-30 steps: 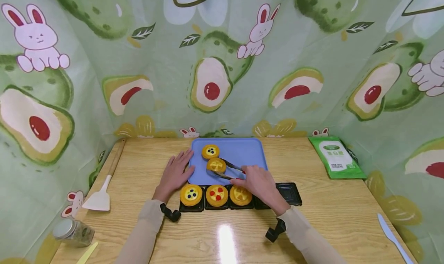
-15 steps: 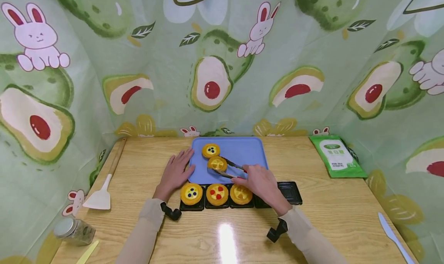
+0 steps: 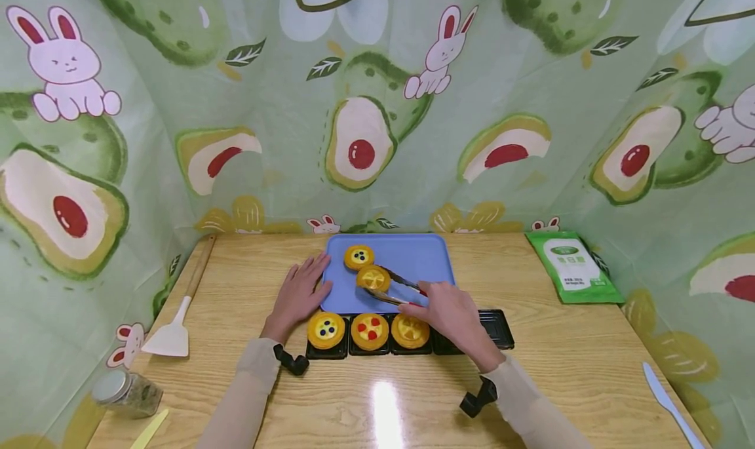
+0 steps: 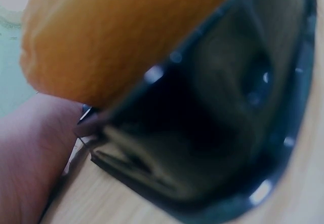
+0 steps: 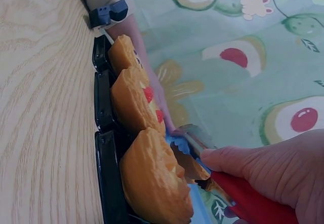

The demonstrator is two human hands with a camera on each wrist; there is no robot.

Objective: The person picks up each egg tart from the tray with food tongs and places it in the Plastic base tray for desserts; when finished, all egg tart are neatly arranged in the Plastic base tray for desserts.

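My right hand [image 3: 448,311] grips red-handled tongs [image 3: 389,297]; their arms stand either side of an egg tart [image 3: 373,278] with a yellow pattern on top. This tart is over the blue tray [image 3: 413,252], beside another tart [image 3: 358,257] with dark blue dots. My left hand [image 3: 297,293] lies flat with spread fingers at the tray's left edge. Three tarts sit in black plastic trays in front: one with blue dots [image 3: 326,330], one with red dots [image 3: 369,331], one with yellow pieces [image 3: 410,330]. The right wrist view shows the red handle [image 5: 253,198] in my hand.
Further black trays [image 3: 494,328] continue the row to the right, partly behind my right wrist. A white spatula [image 3: 171,334] and a jar [image 3: 126,393] stand left. A green packet [image 3: 572,267] lies back right, a pale blue knife [image 3: 669,403] front right.
The tongs and the tart between them have shifted a little to the right, away from the blue-dotted tart. My right hand has moved right with them. My left hand has stayed put.
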